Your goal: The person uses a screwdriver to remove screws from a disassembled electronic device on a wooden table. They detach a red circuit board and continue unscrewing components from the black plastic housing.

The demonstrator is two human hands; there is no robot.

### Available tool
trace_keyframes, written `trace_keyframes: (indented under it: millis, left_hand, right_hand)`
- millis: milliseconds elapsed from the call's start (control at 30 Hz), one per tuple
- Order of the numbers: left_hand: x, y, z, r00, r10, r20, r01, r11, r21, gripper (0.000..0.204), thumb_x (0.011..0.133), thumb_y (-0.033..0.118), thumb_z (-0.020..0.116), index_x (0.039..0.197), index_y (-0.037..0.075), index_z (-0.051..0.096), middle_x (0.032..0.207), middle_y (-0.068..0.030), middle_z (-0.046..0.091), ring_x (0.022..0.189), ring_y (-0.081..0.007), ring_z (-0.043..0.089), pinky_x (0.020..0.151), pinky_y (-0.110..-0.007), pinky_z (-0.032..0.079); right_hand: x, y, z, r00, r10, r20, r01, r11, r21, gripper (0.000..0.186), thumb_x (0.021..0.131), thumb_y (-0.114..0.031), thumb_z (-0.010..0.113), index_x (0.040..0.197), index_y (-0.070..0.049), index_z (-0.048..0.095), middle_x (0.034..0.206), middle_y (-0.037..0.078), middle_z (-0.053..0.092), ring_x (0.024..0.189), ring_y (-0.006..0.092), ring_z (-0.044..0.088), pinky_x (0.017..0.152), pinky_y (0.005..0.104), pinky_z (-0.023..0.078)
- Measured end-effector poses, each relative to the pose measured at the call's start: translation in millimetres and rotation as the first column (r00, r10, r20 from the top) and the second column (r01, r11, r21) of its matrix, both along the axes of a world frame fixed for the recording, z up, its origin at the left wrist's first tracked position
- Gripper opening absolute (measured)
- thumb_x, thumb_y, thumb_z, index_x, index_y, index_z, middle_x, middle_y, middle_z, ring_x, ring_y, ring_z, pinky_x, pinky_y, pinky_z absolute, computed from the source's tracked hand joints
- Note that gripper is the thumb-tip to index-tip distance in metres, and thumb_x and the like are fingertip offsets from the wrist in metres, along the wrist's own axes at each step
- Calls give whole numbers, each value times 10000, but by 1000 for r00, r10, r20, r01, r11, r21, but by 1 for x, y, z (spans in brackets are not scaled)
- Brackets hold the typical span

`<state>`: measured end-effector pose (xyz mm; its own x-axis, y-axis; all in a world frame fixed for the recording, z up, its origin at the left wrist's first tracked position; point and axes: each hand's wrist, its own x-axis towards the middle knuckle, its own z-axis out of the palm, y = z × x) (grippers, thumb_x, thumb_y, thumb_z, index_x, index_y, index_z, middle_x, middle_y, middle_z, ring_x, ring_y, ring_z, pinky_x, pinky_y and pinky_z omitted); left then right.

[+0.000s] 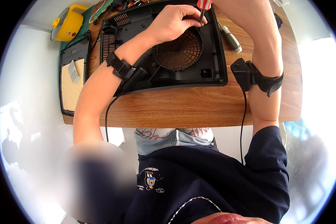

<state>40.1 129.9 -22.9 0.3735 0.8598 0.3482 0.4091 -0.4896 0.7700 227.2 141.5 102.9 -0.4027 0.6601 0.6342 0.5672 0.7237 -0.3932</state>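
Observation:
A screwdriver (204, 5) with a red and white handle stands roughly upright over the black plastic housing (212, 56), its top cut off by the upper edge. My left hand (173, 23) reaches over the housing, thumb and fingers pinched around the low end of the metal shaft. Whether a screw sits under the tip is hidden. Below the fingers lies the housing's round grille (179, 50). My right forearm (263, 33) extends up beside the screwdriver, but the hand itself lies beyond the upper edge.
A second screwdriver (230, 39) lies right of the housing on the wooden table (168, 108). At left are a dark panel (72, 89) with a finned metal piece (74, 72) and a yellow pot (68, 24). Cables (107, 115) hang from both wrist straps.

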Motion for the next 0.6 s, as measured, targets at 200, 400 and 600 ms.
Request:
trace_keyframes:
  millis: [200,400,600]
  left_hand:
    - [0,0,0,1000,10,-1,-10,1000,-8,112,942,62,716,1039,15,746,1009,-69,779,947,-173,747,883,-302,595]
    - [1,1,-1,1000,0,13,0,1000,4,111,944,51,708,1041,12,745,1007,-73,778,953,-182,750,886,-304,597]
    - [7,-3,15,996,-53,65,58,995,-86,150,867,-75,680,1013,-70,643,983,-132,684,947,-240,698,849,-359,568]
  right_hand:
    - [-3,-5,5,1000,-23,17,23,998,-54,441,949,-381,714,1124,14,623,901,244,722,850,417,716,742,469,551]
    - [-2,-2,2,1000,-9,-16,9,1000,3,446,935,-369,725,1131,20,631,925,236,722,867,414,709,761,464,545]
    - [2,-4,4,1000,-23,12,22,998,63,425,911,-341,747,1140,2,645,939,202,720,866,381,698,793,456,539]
